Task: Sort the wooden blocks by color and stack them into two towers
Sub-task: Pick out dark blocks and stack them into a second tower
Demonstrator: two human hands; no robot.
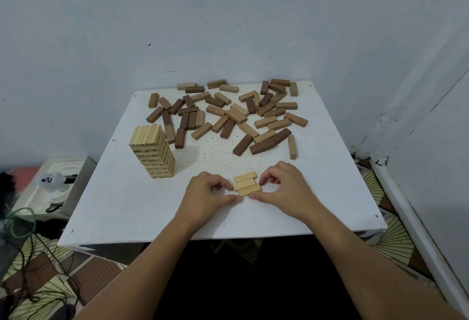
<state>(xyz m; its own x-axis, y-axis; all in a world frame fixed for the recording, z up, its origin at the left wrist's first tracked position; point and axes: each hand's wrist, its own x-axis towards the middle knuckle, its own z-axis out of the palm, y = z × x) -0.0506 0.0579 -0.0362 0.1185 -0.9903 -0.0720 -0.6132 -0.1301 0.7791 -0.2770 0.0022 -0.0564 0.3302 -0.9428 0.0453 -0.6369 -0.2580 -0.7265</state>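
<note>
Three light wooden blocks lie side by side, slightly staggered, near the front of the white table. My left hand pinches their left ends with curled fingers and thumb. My right hand pinches their right ends the same way. A tower of light blocks with printed numbers stands at the left. Several loose light and dark brown blocks lie scattered across the far half of the table.
The table stands in a corner between a grey wall behind and a wall to the right. A white moulded tray with small items sits lower left. Green and black cables lie on the patterned floor.
</note>
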